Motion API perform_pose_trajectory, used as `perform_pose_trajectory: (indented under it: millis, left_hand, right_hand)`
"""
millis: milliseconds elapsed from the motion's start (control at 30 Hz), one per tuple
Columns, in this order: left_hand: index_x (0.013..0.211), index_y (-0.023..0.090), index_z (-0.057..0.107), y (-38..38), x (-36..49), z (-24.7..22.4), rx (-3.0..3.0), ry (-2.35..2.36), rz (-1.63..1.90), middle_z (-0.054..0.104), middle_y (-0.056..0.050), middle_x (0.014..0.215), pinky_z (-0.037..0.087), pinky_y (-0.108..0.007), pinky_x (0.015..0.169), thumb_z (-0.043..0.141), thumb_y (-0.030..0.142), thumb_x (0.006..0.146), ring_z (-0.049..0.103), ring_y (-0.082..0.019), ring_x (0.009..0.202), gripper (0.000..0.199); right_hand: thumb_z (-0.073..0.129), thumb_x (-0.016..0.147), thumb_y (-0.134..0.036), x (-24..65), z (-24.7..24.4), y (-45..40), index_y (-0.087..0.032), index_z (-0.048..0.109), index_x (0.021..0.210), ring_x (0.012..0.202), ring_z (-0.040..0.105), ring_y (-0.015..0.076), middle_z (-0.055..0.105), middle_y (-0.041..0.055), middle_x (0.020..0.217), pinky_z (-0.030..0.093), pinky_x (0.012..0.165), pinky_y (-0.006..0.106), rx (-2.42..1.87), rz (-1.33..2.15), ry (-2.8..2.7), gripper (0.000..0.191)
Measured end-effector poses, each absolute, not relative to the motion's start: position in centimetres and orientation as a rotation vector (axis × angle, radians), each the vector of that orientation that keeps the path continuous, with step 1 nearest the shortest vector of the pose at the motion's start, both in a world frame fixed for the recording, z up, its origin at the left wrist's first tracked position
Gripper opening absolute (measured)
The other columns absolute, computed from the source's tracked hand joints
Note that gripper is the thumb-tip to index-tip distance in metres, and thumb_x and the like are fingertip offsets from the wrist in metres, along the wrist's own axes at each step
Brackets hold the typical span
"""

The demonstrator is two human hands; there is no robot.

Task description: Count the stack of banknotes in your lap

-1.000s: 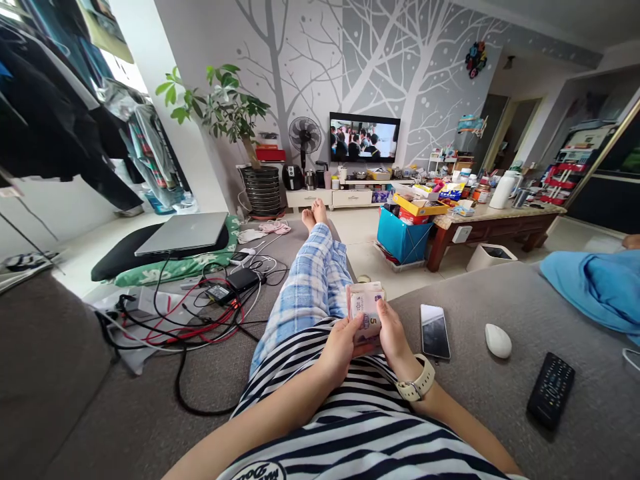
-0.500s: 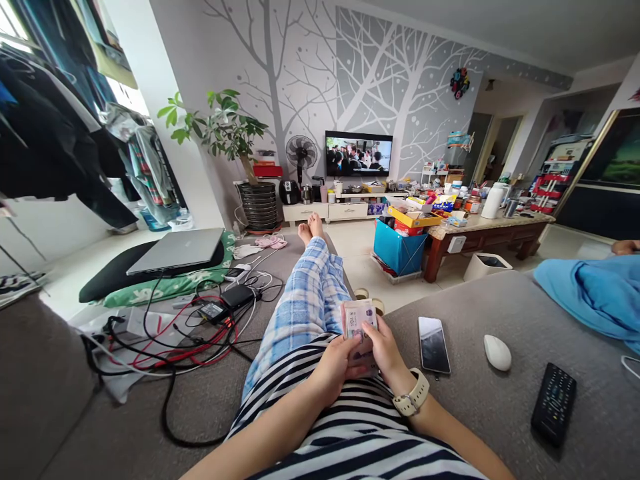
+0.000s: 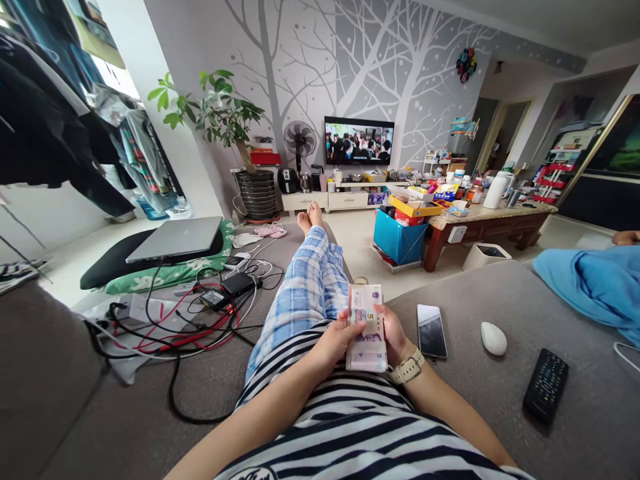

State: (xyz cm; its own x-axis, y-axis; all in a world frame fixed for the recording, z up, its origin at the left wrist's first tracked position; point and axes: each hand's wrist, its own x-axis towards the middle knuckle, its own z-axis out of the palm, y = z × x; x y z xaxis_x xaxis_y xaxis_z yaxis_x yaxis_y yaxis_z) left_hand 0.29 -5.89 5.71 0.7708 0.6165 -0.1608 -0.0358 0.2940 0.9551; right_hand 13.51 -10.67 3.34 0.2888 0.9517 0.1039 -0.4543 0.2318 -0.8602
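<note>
Held between the left hand (image 3: 334, 341) and the right hand (image 3: 396, 335), over the striped shirt (image 3: 350, 427): a stack of banknotes (image 3: 372, 339), with long axis running away from the body, toward the plaid trousers (image 3: 306, 275). Left hand: partly closed around the left edge, with thumb laid over the top note. Right hand: curled likewise around the right edge, with fingers mostly hidden behind. Equally near to both, touching each. Pale purple in look, flat, with printed figure 5 in two places.
</note>
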Motion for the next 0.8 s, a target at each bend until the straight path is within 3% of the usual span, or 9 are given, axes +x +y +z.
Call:
perform_pose_trajectory:
  millis: [100,200,300,433,667,800]
  left_hand:
    - [0.103,0.013,0.067,-5.0,-0.1,5.4,1.523,0.647,0.350,0.071,-0.006,0.081,0.052,-0.032,0.067,0.076,0.050,0.065,0.065,-0.020,0.073,0.054]
    - [0.108,0.011,0.065,-4.4,-0.2,4.5,1.692,0.585,0.343,0.070,-0.001,0.084,0.049,-0.027,0.072,0.085,0.029,0.054,0.065,-0.018,0.080,0.060]
    - [0.104,0.008,0.068,-4.6,0.0,4.1,1.692,0.579,0.335,0.069,0.001,0.080,0.047,-0.026,0.071,0.082,0.021,0.056,0.065,-0.016,0.078,0.052]
    - [0.099,0.009,0.071,-4.9,0.1,4.1,1.704,0.561,0.332,0.069,0.003,0.076,0.047,-0.027,0.071,0.081,0.023,0.057,0.066,-0.017,0.076,0.046]
    - [0.096,0.016,0.073,-5.0,0.1,3.9,1.915,0.683,0.283,0.074,-0.001,0.086,0.048,-0.030,0.077,0.083,0.039,0.058,0.065,-0.022,0.082,0.046]
    - [0.092,0.014,0.074,-4.9,0.1,4.2,1.856,0.690,0.217,0.072,-0.001,0.080,0.046,-0.027,0.072,0.084,0.039,0.055,0.063,-0.019,0.076,0.046]
  right_hand:
    - [0.038,0.086,-0.054,13.7,3.7,-10.2,-0.012,0.069,0.094,0.094,0.065,0.0297,0.071,0.0160,0.088,0.053,0.082,0.044,-0.809,1.181,-0.638,0.053]
    - [0.037,0.085,-0.060,14.2,4.0,-10.1,-0.014,0.068,0.088,0.091,0.066,0.0302,0.070,0.0169,0.090,0.053,0.083,0.046,-0.796,1.162,-0.551,0.056]
    - [0.041,0.084,-0.062,14.3,4.3,-10.2,-0.017,0.067,0.089,0.092,0.066,0.0302,0.070,0.0160,0.097,0.054,0.084,0.047,-0.784,1.149,-0.566,0.053]
    - [0.043,0.084,-0.061,14.0,4.6,-10.5,-0.017,0.065,0.093,0.095,0.066,0.0286,0.069,0.0147,0.100,0.055,0.084,0.046,-0.758,1.194,-0.538,0.050]
    - [0.048,0.085,-0.056,14.1,4.8,-10.8,-0.013,0.064,0.095,0.088,0.067,0.0249,0.070,0.0143,0.095,0.058,0.076,0.040,-0.658,1.329,-0.425,0.047]
    - [0.049,0.087,-0.048,14.2,4.8,-11.0,-0.013,0.063,0.096,0.079,0.067,0.0226,0.070,0.0123,0.087,0.058,0.071,0.037,-0.557,1.410,-0.384,0.039]
